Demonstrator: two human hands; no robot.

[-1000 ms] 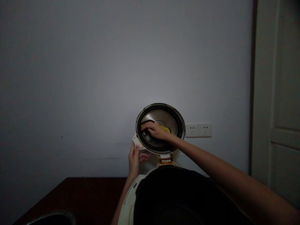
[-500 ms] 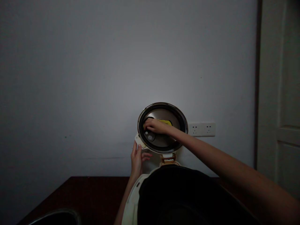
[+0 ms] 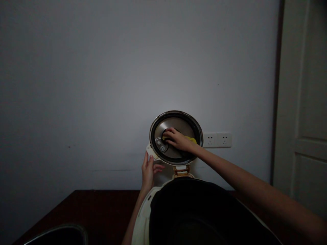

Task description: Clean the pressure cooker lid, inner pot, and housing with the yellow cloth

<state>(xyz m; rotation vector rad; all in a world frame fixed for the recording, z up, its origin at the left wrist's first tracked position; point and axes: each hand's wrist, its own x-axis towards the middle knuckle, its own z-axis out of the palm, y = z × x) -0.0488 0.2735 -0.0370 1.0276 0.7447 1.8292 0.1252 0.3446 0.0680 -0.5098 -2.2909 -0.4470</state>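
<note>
The round lid [image 3: 161,128] of a rice cooker stands raised, its metal inner face turned toward me. My left hand [image 3: 148,172] grips the white tab at the lid's lower left edge between thumb and fingers. Against the inner face, my right hand [image 3: 177,139] presses a yellow cloth [image 3: 192,139], which is partly hidden under the palm and fingers. A round steam vent [image 3: 162,148] shows just left of that hand. Below, the white cooker body [image 3: 141,217] opens on a dark interior [image 3: 194,211], joined to the lid by a brownish hinge [image 3: 182,170].
The cooker sits on a dark red-brown table [image 3: 109,207] against a pale wall [image 3: 102,85]. A dark rimmed pot [image 3: 61,236] is partly visible at the lower left. Wall sockets [image 3: 217,140] are right of the lid, and a door [image 3: 301,119] is at the far right.
My right hand has slid a little to the right across the lid's inner face with the yellow cloth. The left hand keeps its hold on the lid tab. The view has shifted slightly.
</note>
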